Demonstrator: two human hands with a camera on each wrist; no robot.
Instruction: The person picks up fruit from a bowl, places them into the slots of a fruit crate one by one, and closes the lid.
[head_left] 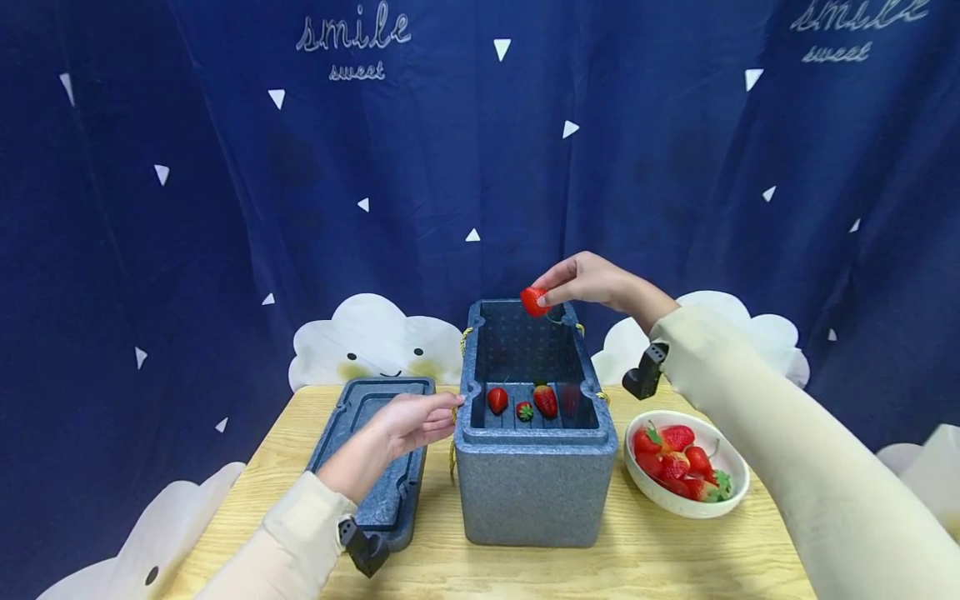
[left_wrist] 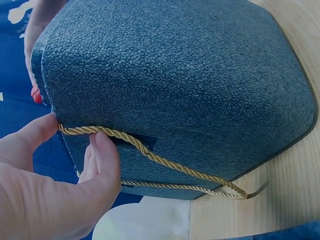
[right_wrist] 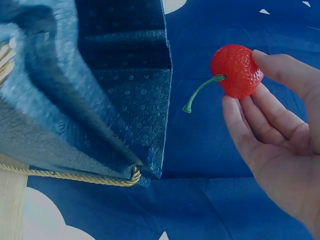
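Note:
My right hand (head_left: 581, 277) pinches a red cherry (right_wrist: 236, 70) with a curved green stem between thumb and fingertips, above the far end of a deep grey-blue foam box (head_left: 536, 500). Inside the box lie a large strawberry (head_left: 545, 402), a red fruit (head_left: 497, 400) and a small one with a green leafy top (head_left: 524, 411). At the box's left side, my left hand (head_left: 417, 423) touches the rim with one fingertip. In the left wrist view another finger rests against the twisted gold cord (left_wrist: 175, 167) hanging along the wall.
A white bowl (head_left: 738, 487) holding several strawberries and cherries stands right of the box. The grey-blue lid (head_left: 408, 521) lies on the wooden table (head_left: 675, 558) at the left, partly behind my left forearm. A dark blue curtain (head_left: 420, 167) hangs behind.

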